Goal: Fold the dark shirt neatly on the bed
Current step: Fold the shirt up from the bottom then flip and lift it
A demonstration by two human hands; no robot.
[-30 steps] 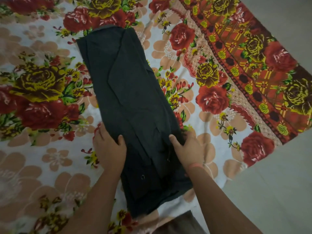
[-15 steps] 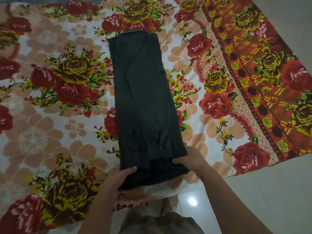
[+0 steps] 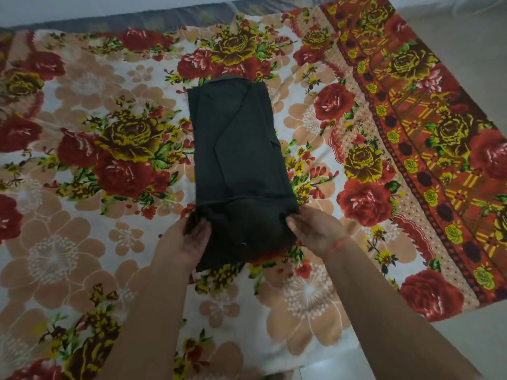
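Observation:
The dark shirt [image 3: 238,149] lies as a long narrow strip on the bed's floral blanket [image 3: 82,242], its collar end pointing away from me. Its near end is lifted and turned over onto the strip, with the hem lying across the cloth. My left hand [image 3: 189,242] grips the left corner of that turned-over part. On the opposite side my right hand [image 3: 315,231], with a red thread at the wrist, grips the right corner. Both hands hold the fabric just above the blanket.
The blanket's red patterned border [image 3: 411,133] runs diagonally on the right, and pale floor [image 3: 466,37] lies beyond it. A grey mattress edge [image 3: 137,20] shows at the top. The bed's near edge meets the floor at the bottom right.
My hands slid from the shirt's middle to its near end, took hold of both corners and lifted that end up and away from me over the strip.

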